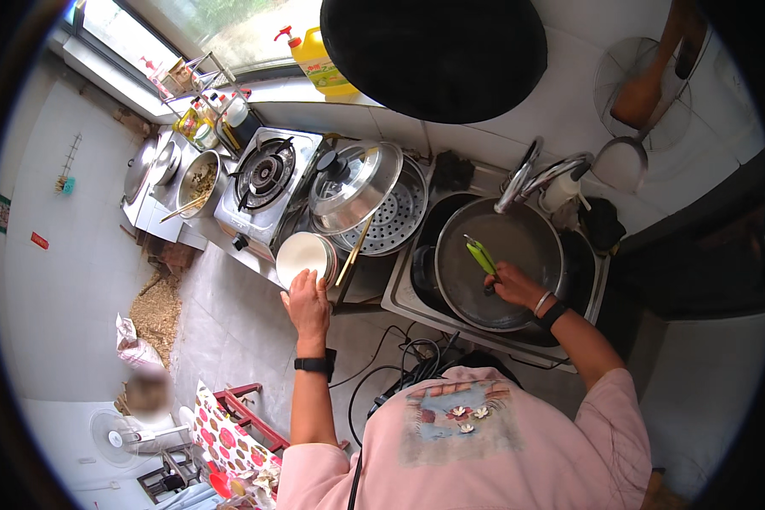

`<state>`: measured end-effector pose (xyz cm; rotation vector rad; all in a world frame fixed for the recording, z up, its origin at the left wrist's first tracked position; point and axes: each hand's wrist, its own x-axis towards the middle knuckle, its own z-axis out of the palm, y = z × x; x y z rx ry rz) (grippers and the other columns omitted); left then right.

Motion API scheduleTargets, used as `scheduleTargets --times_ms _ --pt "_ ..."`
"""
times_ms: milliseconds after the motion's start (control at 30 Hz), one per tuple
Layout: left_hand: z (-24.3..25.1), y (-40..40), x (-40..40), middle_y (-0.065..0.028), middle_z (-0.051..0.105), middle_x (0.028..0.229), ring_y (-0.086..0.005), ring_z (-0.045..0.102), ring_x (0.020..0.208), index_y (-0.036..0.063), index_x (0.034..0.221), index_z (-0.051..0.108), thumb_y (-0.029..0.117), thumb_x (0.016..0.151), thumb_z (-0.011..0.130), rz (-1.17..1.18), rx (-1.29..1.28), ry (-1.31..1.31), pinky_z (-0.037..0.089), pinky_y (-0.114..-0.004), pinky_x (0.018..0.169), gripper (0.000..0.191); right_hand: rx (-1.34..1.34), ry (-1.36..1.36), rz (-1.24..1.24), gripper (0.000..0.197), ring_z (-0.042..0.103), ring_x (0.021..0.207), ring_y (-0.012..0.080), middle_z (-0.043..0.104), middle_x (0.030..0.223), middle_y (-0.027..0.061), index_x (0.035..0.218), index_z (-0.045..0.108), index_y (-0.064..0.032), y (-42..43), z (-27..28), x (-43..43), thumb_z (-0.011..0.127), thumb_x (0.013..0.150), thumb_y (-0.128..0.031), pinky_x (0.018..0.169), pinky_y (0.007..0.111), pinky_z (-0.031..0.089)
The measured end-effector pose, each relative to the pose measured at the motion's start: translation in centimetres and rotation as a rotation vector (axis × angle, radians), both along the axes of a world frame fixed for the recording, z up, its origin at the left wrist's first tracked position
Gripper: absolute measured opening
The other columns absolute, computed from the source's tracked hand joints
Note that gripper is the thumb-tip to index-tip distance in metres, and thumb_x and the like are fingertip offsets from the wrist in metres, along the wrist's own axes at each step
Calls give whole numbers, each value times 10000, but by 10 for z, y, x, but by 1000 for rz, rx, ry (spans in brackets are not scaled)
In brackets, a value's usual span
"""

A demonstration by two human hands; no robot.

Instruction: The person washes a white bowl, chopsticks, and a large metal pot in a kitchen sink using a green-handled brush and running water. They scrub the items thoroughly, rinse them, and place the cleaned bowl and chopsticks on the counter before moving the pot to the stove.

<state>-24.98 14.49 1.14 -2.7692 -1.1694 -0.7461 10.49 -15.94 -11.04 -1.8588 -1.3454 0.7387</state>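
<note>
My left hand [308, 305] rests its fingers on the rim of a stack of bowls [301, 258] at the counter's edge; whether it grips them I cannot tell. Over a large metal basin of cloudy water [465, 299] in the sink, my right hand [516, 285] is closed on a green-handled kitchen tool [480, 255], probably a peeler. A pair of chopsticks [355, 250] lies just right of the bowls. Behind them, a glass lid [357, 191] with a black knob leans over a perforated steamer tray [392, 220].
A gas stove [268, 172] stands left of the steamer, with a metal bowl of food [201, 185] beyond it. Faucets [524, 172] reach over the basin. Black cables [414, 357] lie near the floor before me. A wok ladle [621, 162] hangs at right.
</note>
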Motion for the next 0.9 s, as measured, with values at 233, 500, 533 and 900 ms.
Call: scheduleTargets --times_ms 233,500,533,900 --pt "56 -112 117 -215 587 1228 -358 619 1075 -6 1257 518 449 987 475 -116 -1868 -501 551 -457 858 531 3 -248 76 147 608 873 358 587 922 191 868 710 -35 7 18 -19 585 790 -38 798 439 514" --pt "8 -136 159 -196 618 1157 -250 645 940 -69 1302 501 132 959 487 -128 -2438 -294 582 -304 726 398 31 -681 69 95 608 912 335 614 920 155 804 716 -78 26 -5 -33 627 789 -107 765 481 511" --pt "1 -140 162 -185 629 1122 -226 651 895 -69 1290 511 96 948 485 -146 -2427 -236 581 -279 691 381 -54 -768 217 87 611 917 339 631 915 156 802 720 -78 27 -2 -29 641 781 -110 765 482 511" --pt "-14 -162 133 -128 649 807 -232 635 704 -14 1134 609 138 862 609 -415 -1314 422 508 -345 586 312 -6 -156 -401 415 557 1124 396 607 1162 205 1058 673 30 -1 28 58 763 746 -229 919 454 487"
